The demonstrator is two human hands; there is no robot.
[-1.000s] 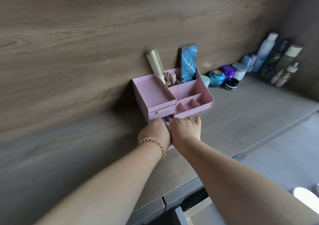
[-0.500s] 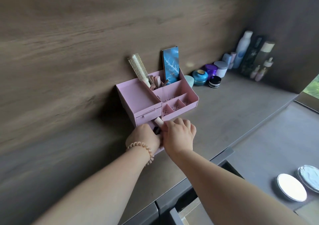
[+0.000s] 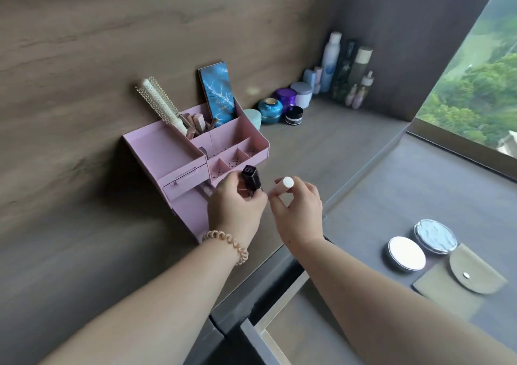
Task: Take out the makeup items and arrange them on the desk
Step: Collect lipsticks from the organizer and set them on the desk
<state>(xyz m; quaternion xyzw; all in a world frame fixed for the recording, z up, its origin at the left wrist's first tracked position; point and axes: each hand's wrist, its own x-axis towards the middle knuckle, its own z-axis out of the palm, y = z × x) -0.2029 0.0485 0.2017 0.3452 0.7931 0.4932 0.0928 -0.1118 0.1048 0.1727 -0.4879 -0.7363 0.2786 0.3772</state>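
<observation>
A pink organizer (image 3: 167,155) stands against the wooden wall, its lower drawer (image 3: 193,211) pulled out toward me. It holds a white hairbrush (image 3: 159,103), a blue palette (image 3: 218,93) and several pink tubes (image 3: 195,124). My left hand (image 3: 237,211) grips a black square-capped tube (image 3: 251,180) just above the open drawer. My right hand (image 3: 298,208) pinches a white round-ended tube (image 3: 285,187) beside it, to the right of the drawer.
Jars (image 3: 270,110) and bottles (image 3: 333,59) line the back of the desk (image 3: 321,141) toward the corner. Two round compacts (image 3: 405,254) and a beige pouch (image 3: 461,278) lie on the lower surface at right. A desk drawer (image 3: 279,322) stands open below my arms.
Both hands lifted out of the pink drawer, each now holding a tube, and moved apart. The view swung right, showing the window and compacts.
</observation>
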